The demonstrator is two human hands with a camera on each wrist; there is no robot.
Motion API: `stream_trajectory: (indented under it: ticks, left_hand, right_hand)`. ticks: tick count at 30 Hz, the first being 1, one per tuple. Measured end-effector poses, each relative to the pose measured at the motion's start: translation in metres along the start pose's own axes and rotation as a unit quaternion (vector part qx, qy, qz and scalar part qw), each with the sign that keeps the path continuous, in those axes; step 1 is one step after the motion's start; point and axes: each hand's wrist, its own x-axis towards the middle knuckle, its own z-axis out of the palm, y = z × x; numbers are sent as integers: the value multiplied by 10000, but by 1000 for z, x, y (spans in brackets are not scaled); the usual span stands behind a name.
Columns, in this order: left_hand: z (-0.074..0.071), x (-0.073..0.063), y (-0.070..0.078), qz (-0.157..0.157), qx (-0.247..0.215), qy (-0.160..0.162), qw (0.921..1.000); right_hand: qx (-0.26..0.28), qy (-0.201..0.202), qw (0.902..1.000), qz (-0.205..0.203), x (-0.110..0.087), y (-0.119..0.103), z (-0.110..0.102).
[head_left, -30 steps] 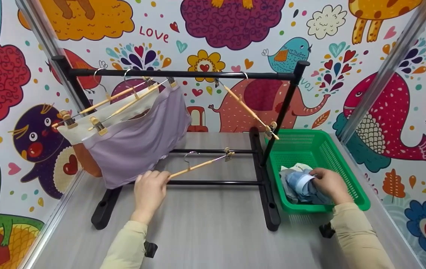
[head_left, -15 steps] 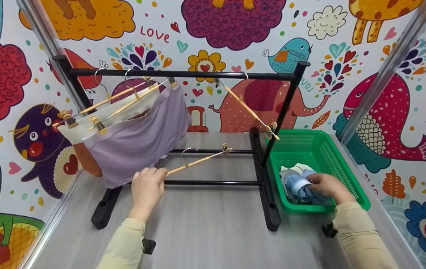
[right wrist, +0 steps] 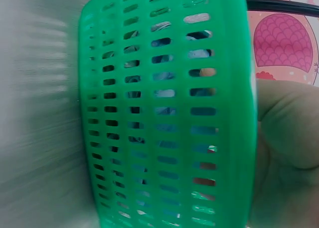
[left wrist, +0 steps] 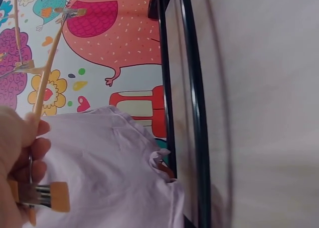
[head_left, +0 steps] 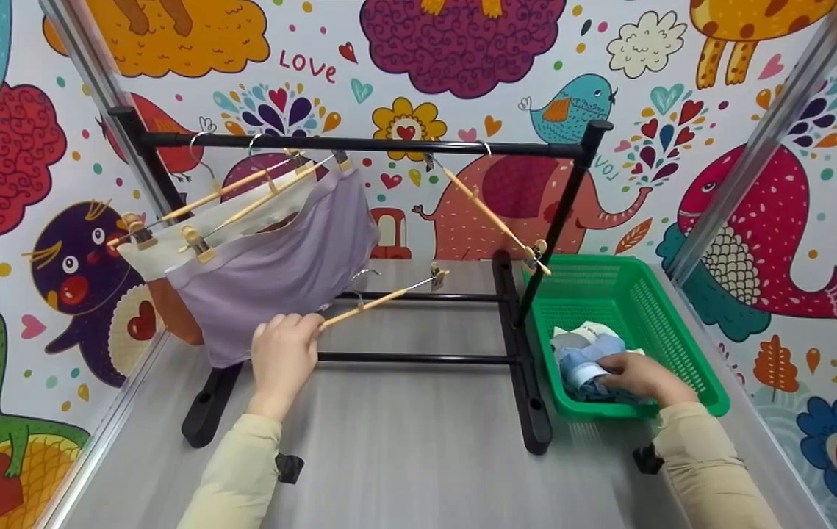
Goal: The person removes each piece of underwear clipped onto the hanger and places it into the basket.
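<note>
We see the left hand (head_left: 284, 358) wrapped around the near end of a slim, straight hanger of pale yellowish wood (head_left: 370, 305), tilted up toward the right in front of the lilac cloth garment (head_left: 278, 253) on the black metal rack (head_left: 389, 145). A silvery hook rises from the hanger's middle, and thin wire carries a wood-and-metal clip (head_left: 437, 276) at its far end; another shows beside our left fingers in the left wrist view.

Our right hand (head_left: 640, 376) pinches a crumpled light-blue cloth (head_left: 583, 358) inside the green perforated plastic basket (head_left: 675, 334), right of the rack. The cloth is soft and folded, with a smooth, paler band; greyish and whitish fabric bunches against it. We cannot tell its full shape from these folds.
</note>
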Motion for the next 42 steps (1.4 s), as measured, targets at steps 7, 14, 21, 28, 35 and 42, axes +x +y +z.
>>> stream_trajectory:
  ticks: [7,14,21,28,35,42]
  left_hand:
    - [-5,12,1,-53,10,-17,10000]
    - [-7,16,1,-30,24,-19,10000]
    - [-9,19,0,-38,43,-24,10000]
    - [-11,24,0,-29,34,52,10000]
    - [-15,30,2,-37,46,62,10000]
    - [-20,41,3,-8,67,52,10000]
  right_hand:
    - [126,-79,9998,149,-1,1,4]
    - [178,-8,9998,120,-5,0,4]
    - [211,442,9987,-127,-9,-9,0]
    - [173,1148,9926,-353,-8,-26,1]
    - [104,1632,9853,-492,-2,-38,6]
    - [283,1942,9791,-533,1,-41,11]
